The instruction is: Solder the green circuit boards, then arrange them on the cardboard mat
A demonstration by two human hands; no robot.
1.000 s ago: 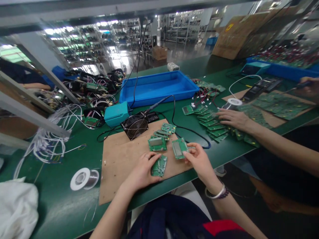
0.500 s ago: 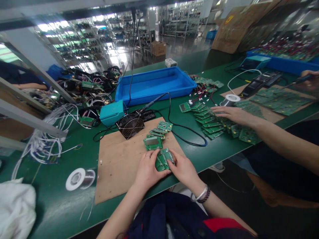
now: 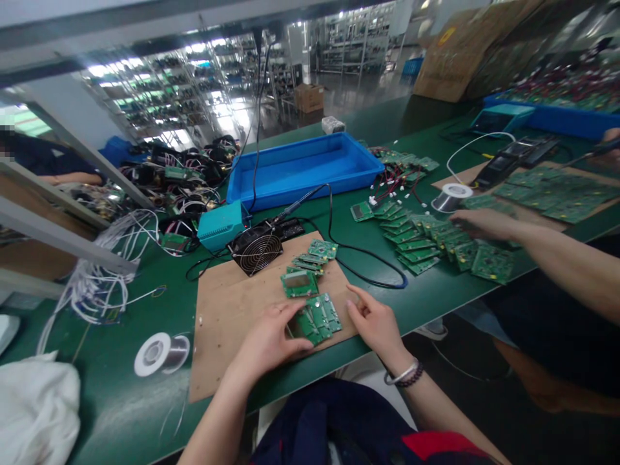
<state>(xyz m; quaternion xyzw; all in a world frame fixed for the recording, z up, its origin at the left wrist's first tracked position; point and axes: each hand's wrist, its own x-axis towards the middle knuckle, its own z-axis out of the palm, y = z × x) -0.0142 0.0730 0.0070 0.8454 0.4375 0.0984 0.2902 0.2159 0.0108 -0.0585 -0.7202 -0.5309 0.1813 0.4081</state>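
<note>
A small row of overlapping green circuit boards lies near the front of the brown board on the bench. My left hand grips their left side, thumb at the front and fingers behind. To their right, apart from them, my right hand is empty, its index finger and thumb spread. Just behind stand more green circuit boards: one with a grey display and a leaning row further back.
Behind are a fan, a teal soldering station and a blue tray. A solder spool lies left. At right, a co-worker's hand is over rows of circuit boards. A black cable loops between.
My right hand has let go of the circuit boards and moved right. My left hand has shifted left and still holds them. The co-worker's hand has moved right along the row.
</note>
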